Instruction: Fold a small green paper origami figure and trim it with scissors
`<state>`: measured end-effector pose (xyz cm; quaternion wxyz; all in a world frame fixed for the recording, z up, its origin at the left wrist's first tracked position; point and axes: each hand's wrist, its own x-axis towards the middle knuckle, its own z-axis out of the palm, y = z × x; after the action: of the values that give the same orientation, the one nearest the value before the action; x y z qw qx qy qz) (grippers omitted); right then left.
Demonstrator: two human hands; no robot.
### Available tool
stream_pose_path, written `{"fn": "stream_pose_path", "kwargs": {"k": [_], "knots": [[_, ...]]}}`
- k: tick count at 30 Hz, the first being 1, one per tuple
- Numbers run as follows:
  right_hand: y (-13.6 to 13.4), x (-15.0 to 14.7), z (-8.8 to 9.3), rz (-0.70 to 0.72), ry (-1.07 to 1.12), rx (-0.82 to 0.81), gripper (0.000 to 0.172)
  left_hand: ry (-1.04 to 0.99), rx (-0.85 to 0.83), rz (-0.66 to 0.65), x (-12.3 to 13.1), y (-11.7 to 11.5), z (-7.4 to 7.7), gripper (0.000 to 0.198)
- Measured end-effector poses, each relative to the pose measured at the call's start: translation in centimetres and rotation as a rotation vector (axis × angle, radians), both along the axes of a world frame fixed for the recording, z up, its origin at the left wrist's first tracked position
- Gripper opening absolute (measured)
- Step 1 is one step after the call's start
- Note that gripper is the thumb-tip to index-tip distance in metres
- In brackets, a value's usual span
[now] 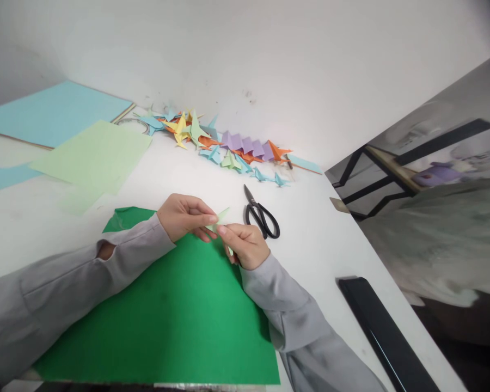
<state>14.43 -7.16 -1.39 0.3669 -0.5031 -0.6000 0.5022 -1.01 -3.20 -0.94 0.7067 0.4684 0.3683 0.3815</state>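
Observation:
Between my two hands is a small folded piece of pale green paper [224,213], with a pointed tip sticking up. My left hand [188,215] pinches it from the left between thumb and fingers. From the right, my right hand [245,244] pinches the same paper, and its fingers partly hide it. Both hands are over the far end of a large green sheet [175,316]. Black-handled scissors [261,212] lie just beyond my right hand, blades pointing away.
Along the wall lie several folded paper cranes [196,130] in many colours and a pleated purple paper strip [247,144]. Light green sheets [98,152] and a blue sheet [57,114] are at left. A long black object [384,332] lies near the table's right edge.

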Motion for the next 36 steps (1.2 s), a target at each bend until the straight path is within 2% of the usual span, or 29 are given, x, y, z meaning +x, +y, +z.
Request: {"fn": "stream_pose_path", "kwargs": {"k": [4,10,19,24,29,36], "knots": [[0.11,0.06,0.02,0.007,-0.008,0.021,0.055,0.008,-0.010,0.035,-0.01,0.00,0.04,0.029],[0.11,-0.04,-0.10,-0.038,0.022,-0.079,0.058,0.045,-0.045,0.091,0.09,-0.03,0.34,0.025],[0.12,-0.06,-0.26,-0.044,0.104,-0.094,0.043,0.065,-0.043,0.127,0.05,0.14,0.33,0.021],[0.09,-0.01,-0.28,-0.033,0.092,-0.090,0.050,0.061,-0.024,0.112,0.03,0.04,0.26,0.024],[0.32,0.05,-0.53,-0.067,0.194,-0.110,0.055,0.038,-0.021,0.108,-0.06,0.05,0.26,0.025],[0.05,-0.01,-0.38,-0.042,0.100,-0.024,0.044,0.047,-0.011,0.088,-0.13,0.23,0.20,0.027]]}}
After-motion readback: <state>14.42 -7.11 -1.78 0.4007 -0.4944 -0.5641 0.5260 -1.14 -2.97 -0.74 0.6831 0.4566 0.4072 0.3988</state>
